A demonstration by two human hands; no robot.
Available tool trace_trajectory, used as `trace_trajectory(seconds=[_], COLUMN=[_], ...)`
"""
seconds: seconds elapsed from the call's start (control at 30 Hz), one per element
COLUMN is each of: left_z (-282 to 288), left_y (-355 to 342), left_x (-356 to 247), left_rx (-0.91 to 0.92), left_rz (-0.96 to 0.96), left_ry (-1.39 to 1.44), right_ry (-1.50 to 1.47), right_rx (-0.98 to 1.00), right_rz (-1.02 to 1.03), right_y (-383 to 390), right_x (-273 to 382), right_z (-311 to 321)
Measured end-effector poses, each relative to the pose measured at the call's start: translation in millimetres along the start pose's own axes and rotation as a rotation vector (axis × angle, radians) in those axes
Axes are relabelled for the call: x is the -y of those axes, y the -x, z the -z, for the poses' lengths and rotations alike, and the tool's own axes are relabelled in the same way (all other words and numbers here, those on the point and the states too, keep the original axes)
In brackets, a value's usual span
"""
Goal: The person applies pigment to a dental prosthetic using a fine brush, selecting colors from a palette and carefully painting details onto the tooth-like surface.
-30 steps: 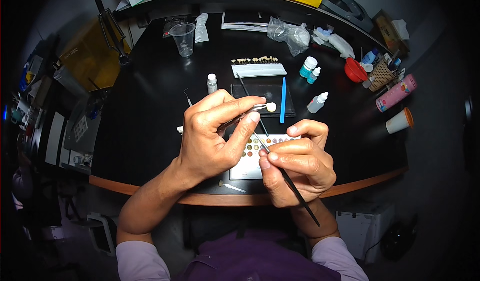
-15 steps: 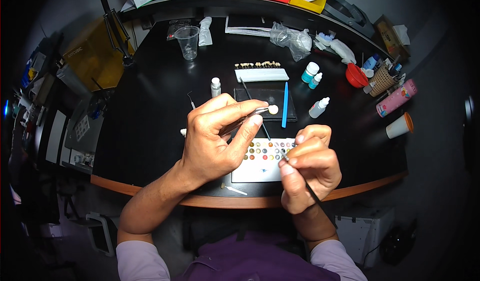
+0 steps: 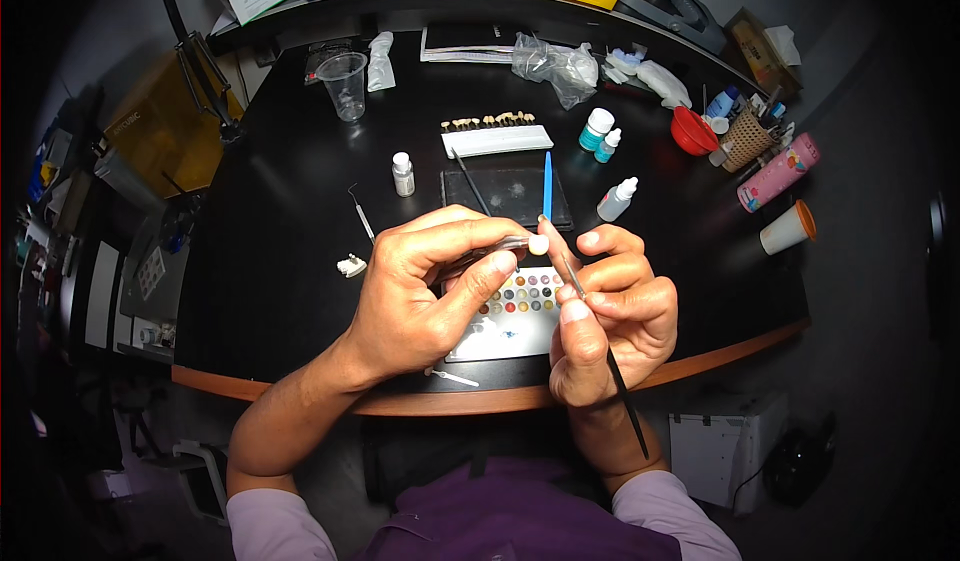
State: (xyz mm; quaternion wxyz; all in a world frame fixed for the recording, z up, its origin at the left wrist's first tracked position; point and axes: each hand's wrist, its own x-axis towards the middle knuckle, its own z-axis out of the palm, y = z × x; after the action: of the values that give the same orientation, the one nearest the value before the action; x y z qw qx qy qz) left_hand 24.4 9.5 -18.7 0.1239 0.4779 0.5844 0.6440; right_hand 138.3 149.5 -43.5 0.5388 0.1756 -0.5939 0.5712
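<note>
Right hand (image 3: 622, 323) now nearer pale piece (image 3: 539, 245), just beyond left hand (image 3: 425, 286)

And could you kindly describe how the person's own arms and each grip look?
The left grip and right grip are bare human hands, ungloved, with no watch or bracelet showing. The forearms are bare too, up to pale lilac sleeves ending near the elbows. A dark purple garment covers the torso.

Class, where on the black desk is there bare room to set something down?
On the desk: left of the metal pick, and between the dropper bottle and paper cup. Crowded: the middle, around the left hand, right hand and paint palette; the back right, around the red bowl and basket.
</note>
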Motion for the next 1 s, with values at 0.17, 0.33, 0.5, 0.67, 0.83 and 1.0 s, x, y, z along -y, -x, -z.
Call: trace_trajectory(seconds=[0.17, 0.33, 0.5, 0.67, 0.83, 1.0], left_z=[-5, -7, -8, -6, -7, -6], left_y=[3, 4, 4, 5, 5, 4], left_x=[6, 6, 7, 7, 7, 8], left_rx=[0.052, 0.054, 0.064, 0.058, 0.038, 0.040], left_rz=[0.035, 0.028, 0.021, 0.057, 0.012, 0.001], left_ry=[0.149, 0.180, 0.161, 0.153, 0.176, 0.148], right_ry=[0.022, 0.216, 0.298, 0.302, 0.325, 0.288], right_rx=[0.002, 0.041, 0.052, 0.068, 0.088, 0.080], right_rz=[0.037, 0.099, 0.113, 0.104, 0.090, 0.085], right_y=[1, -1, 1, 0, 0, 1], right_x=[2, 4, 7, 9, 10, 8], right_z=[-2, 4, 7, 10, 10, 12])
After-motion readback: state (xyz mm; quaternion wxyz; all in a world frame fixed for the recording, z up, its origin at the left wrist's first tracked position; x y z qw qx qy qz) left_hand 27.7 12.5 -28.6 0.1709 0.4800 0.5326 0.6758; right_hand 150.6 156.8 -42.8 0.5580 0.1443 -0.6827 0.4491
